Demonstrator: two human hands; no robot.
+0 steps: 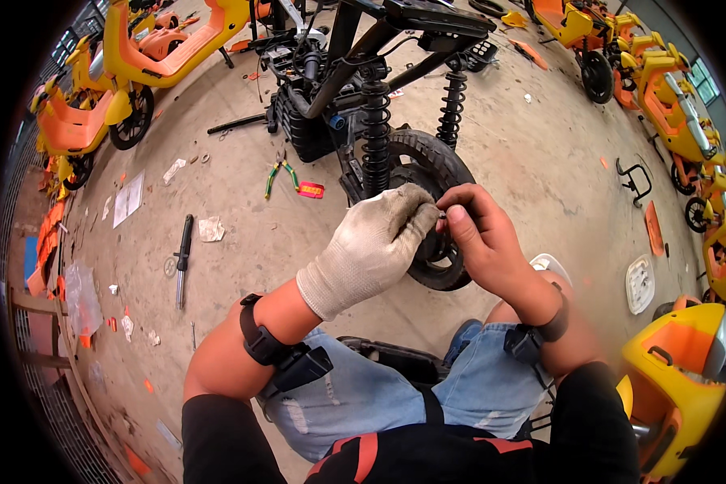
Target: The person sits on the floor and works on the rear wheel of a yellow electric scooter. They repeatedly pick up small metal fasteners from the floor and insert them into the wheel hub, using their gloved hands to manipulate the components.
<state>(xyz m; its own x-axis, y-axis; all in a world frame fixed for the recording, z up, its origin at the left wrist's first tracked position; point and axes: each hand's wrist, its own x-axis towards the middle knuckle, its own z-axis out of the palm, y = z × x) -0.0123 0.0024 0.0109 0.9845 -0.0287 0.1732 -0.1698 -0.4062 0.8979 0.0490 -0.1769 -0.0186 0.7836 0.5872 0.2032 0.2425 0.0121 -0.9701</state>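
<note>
My left hand (377, 244), in a whitish knit work glove, is closed in a pinch in front of the rear wheel (431, 161). My bare right hand (484, 234) meets it, thumb and forefinger pressed around a small dark metal piece (442, 215) between the fingertips. Its kind is too small to make out. Behind the hands stands a stripped black scooter frame (355, 40) with a coil shock absorber (376, 129) on the near side and a second shock absorber (452, 105) to its right.
Green-handled pliers (280, 173) and a red-yellow packet (310, 189) lie left of the wheel. Farther left is a loose fork tube (184, 262). Yellow-orange scooters (173, 40) line the left, and another scooter (678, 371) stands close at right. A black bracket (635, 181) lies on the floor.
</note>
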